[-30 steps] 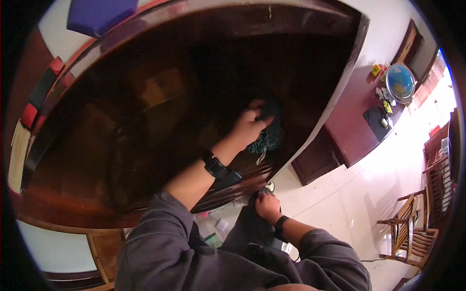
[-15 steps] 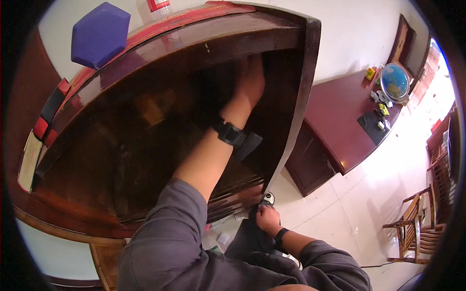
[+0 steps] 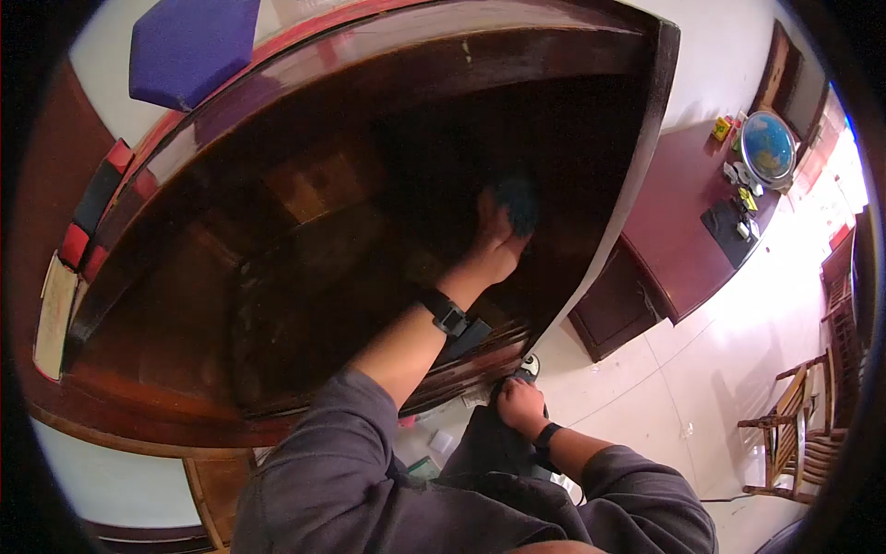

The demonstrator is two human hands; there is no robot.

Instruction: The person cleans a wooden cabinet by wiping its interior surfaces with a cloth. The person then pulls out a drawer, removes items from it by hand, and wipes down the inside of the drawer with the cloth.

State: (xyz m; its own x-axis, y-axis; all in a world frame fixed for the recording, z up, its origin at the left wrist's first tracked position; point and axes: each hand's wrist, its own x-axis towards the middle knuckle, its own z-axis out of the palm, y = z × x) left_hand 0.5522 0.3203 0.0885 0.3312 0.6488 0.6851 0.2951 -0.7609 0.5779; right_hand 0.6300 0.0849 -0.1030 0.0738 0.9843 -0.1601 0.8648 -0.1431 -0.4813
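Note:
My left hand (image 3: 496,245) reaches into a dark wooden cabinet (image 3: 369,69), its fingers closed on a crumpled teal cloth (image 3: 517,205). The cloth lies against the shadowed inner surface and looks blurred; the hand's fingertips are partly hidden by it. Down by my dark trouser leg (image 3: 471,443), just outside the cabinet's lower right corner, my right hand (image 3: 521,404) is curled closed. What it grips, if anything, cannot be made out. A round white-and-black object (image 3: 530,366) shows just beyond it.
A purple hexagonal block (image 3: 192,51) sits on the cabinet top. Books (image 3: 57,319) line its left edge. To the right stands a reddish desk (image 3: 678,217) with a globe (image 3: 768,148) and small items. Wooden chairs (image 3: 794,420) are at the far right.
My left hand has come down and back from the cabinet's deep upper part, and the teal cloth now shows in it. The view has shifted slightly; my right hand stays near my leg.

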